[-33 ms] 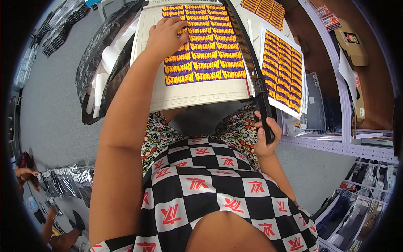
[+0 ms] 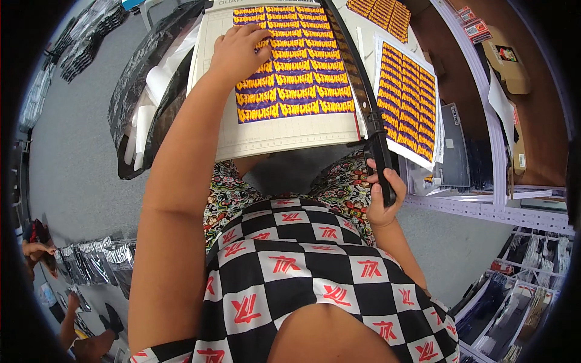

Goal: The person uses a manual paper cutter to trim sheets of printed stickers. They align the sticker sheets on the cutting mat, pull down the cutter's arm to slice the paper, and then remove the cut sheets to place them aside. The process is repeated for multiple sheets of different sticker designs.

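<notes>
A sheet of purple and yellow stickers [image 2: 295,78] lies on the pale bed of a paper cutter [image 2: 290,134]. Across its left side my left hand [image 2: 243,53] rests palm down, fingers spread and slightly bent, touching the sheet. At the cutter's front right corner, my right hand [image 2: 387,196] is wrapped around the black handle [image 2: 379,160] of the cutting arm. That arm is lowered along the right edge of the bed, beside the sheet's right edge.
More printed sticker sheets [image 2: 407,100] lie just right of the cutter, with another sheet [image 2: 381,18] behind. A black plastic bag [image 2: 130,100] holding white rolls stands at left. Purple metal shelving [image 2: 493,121] rises at right. Another person's hand [image 2: 39,249] shows at lower left.
</notes>
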`<move>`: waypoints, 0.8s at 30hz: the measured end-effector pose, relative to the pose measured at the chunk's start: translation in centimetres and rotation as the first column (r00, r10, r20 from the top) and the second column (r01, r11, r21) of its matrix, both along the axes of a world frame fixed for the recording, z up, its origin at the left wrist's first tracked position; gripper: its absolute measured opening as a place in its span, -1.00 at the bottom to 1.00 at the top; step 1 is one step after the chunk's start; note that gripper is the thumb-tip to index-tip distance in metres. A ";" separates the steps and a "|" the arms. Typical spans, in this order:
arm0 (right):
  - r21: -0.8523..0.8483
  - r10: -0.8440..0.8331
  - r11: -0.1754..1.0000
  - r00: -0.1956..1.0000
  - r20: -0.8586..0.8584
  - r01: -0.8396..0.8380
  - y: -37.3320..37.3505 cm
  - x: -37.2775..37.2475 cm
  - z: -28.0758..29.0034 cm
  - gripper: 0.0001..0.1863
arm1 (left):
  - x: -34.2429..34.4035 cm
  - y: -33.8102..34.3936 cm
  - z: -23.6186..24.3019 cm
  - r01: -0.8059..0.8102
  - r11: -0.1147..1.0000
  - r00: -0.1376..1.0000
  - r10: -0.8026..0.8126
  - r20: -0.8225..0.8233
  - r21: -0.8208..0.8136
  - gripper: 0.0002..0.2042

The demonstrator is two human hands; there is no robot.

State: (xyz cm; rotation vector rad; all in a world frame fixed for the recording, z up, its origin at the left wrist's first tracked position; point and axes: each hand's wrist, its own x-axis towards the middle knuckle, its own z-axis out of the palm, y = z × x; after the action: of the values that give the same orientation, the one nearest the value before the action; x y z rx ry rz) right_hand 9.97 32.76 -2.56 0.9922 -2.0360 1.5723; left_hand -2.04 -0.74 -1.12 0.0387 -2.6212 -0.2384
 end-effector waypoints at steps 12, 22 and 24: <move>-0.017 0.018 1.000 0.999 0.031 -0.018 0.2 -0.1 -0.7 -0.67 | -0.3 -0.1 0.1 0.003 1.000 0.999 -0.002 0.049 -0.021 -0.66; -0.018 0.021 1.000 0.999 0.026 -0.021 0.3 -0.1 -1.4 -0.65 | -0.4 -0.3 -0.4 0.011 0.999 1.000 -0.010 0.025 -0.047 -0.66; -0.040 0.030 0.999 0.999 0.033 -0.029 0.3 -0.1 -1.7 -0.64 | -0.3 -0.4 -0.5 0.020 0.999 1.000 -0.019 0.024 -0.042 -0.66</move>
State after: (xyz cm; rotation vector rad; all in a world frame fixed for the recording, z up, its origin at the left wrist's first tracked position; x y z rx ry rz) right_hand 9.89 33.02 -4.26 0.9924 -2.0125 1.6487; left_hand -2.33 -1.11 -1.59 0.0016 -2.6502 -0.1901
